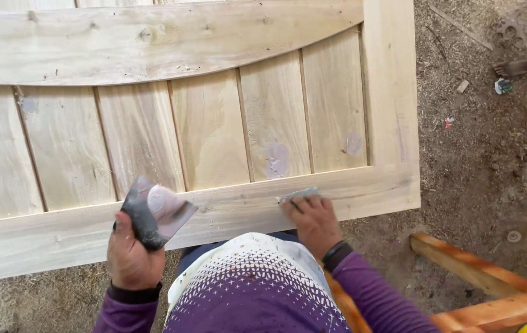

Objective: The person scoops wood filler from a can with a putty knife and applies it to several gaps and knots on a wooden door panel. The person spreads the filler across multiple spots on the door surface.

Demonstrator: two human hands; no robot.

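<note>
Item: small flat scraper blade (298,195), lower centre of the frame, lying on the bottom rail of a pale wooden door panel (226,117). Right hand (314,223) presses it flat with fingers spread over its near edge; grip is a downward pinch rather than a closed fist, likely so the blade stays flush with the grain.

Item: dark flat board (154,211) carrying a pale smear of filler paste, lower left. Left hand (129,258) is closed firmly around its lower end, holding it tilted up just off the rail, apparently to keep the paste within reach of the blade.

Item: door panel, filling the upper and middle frame; vertical boards under a curved top rail, with several greyish filled patches (277,161) near the lower right boards.

Surround: dirt ground strewn with shavings (479,160), right; orange-toned timber frame (479,277), lower right; another person's bare foot (513,66), upper right.
</note>
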